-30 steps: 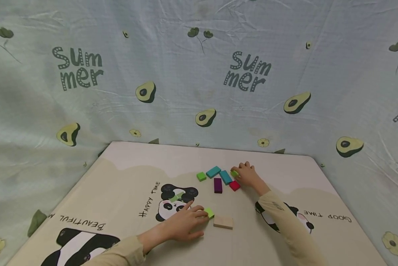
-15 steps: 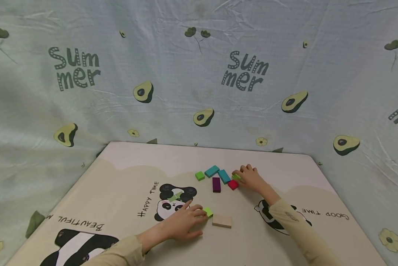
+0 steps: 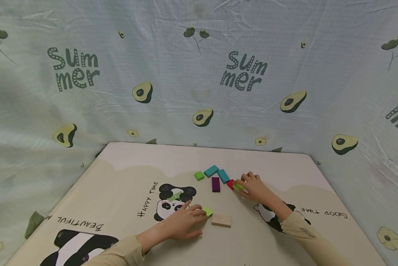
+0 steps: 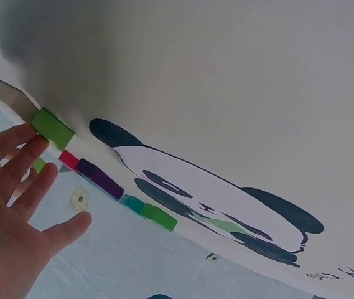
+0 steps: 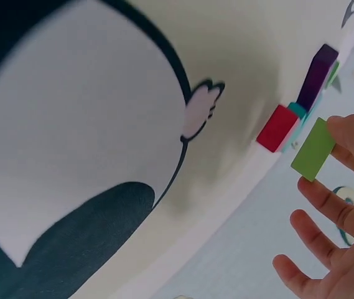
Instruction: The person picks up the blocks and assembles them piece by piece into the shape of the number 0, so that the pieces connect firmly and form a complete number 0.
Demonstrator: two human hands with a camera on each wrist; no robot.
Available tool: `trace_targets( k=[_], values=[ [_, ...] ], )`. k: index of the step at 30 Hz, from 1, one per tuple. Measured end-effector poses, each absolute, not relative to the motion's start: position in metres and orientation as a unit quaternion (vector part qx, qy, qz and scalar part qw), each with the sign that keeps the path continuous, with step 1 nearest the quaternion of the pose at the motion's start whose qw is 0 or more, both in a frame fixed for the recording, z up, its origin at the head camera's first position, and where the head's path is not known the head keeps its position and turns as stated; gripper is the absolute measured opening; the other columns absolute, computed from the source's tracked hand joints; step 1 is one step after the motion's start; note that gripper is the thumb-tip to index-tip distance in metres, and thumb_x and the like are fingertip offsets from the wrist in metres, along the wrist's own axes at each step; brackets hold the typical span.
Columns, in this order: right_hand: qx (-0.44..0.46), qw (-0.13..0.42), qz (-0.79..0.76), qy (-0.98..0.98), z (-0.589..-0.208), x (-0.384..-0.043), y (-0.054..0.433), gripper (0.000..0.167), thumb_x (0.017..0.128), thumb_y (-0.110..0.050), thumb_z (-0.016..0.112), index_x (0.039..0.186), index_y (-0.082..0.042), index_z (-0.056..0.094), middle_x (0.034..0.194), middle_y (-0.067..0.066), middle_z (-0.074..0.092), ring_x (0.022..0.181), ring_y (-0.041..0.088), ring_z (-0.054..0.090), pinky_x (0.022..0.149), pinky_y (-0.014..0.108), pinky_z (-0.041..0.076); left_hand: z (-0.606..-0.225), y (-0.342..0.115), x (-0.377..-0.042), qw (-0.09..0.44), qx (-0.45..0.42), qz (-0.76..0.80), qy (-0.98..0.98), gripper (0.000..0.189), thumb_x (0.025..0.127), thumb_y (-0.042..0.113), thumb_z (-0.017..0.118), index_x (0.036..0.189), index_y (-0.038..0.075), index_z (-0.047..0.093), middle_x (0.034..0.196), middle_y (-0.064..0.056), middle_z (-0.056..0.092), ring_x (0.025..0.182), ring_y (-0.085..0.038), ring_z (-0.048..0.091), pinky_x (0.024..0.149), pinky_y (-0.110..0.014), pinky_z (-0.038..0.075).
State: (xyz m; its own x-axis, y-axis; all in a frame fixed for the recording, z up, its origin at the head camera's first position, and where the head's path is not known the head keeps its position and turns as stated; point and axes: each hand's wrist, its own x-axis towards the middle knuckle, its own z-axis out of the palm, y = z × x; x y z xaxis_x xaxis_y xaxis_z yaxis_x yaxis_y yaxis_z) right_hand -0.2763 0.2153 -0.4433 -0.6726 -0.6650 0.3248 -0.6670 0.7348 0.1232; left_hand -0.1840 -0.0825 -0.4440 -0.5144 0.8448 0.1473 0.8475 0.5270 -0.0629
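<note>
- Head view: taking the purple block (image 3: pixel 216 184) as landmark, the held green block (image 3: pixel 239 187) is to its right, just past the red block (image 3: pixel 230 184), in the right hand (image 3: pixel 257 188) over the bench (image 3: pixel 269 166).
- The right grip is clamped on the held green block, thumb against a fingertip, other fingers spread; in the right wrist view the block looks raised, with a slight gap to the red block.
- The left hand (image 3: pixel 182 223) lies left and on the near side of the purple block, its grip apart, fingertips seemingly against the near green block (image 3: pixel 208 211). The beige block (image 3: pixel 221 221) is on the purple block's near side.
- Two teal blocks (image 3: pixel 223 176) lie beyond the purple block.
- Likely trouble: the two-point pinch could let the held green block pivot or slip; carried low, it could knock the red block toward the purple block. A careless left finger could nudge the near green block.
- In the right wrist view, the held green block's longer visible edge slants, its lower end away from the purple block; in the head view fingers hide too much to tell.
</note>
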Motion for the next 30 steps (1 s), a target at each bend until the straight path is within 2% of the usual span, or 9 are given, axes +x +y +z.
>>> trace_targets(
  k=[18, 30],
  values=[
    [0.402, 0.158, 0.015, -0.902, -0.437, -0.239, 0.2, 0.03, 0.077, -0.026, 0.068, 0.106, -0.025, 0.058, 0.091, -0.003, 0.051, 0.091, 0.017, 0.041, 0.075, 0.039, 0.037, -0.443, -0.082, -0.184, 0.08, -0.485, -0.006, -0.871, 0.04, 0.085, 0.04, 0.054, 0.117, 0.017, 0.059, 0.117, 0.004, 0.059, 0.113, -0.016, 0.049, 0.096, -0.053, 0.036],
    [0.423, 0.125, -0.038, -0.897, -0.444, -0.217, 0.198, 0.029, 0.078, -0.029, 0.066, 0.106, -0.026, 0.058, 0.089, -0.003, 0.05, 0.092, 0.017, 0.042, 0.075, 0.04, 0.04, -0.445, -0.081, -0.184, 0.077, -0.485, -0.014, -0.871, 0.041, 0.085, 0.04, 0.054, 0.118, 0.016, 0.058, 0.117, 0.003, 0.059, 0.114, -0.017, 0.048, 0.096, -0.052, 0.037]
  ],
)
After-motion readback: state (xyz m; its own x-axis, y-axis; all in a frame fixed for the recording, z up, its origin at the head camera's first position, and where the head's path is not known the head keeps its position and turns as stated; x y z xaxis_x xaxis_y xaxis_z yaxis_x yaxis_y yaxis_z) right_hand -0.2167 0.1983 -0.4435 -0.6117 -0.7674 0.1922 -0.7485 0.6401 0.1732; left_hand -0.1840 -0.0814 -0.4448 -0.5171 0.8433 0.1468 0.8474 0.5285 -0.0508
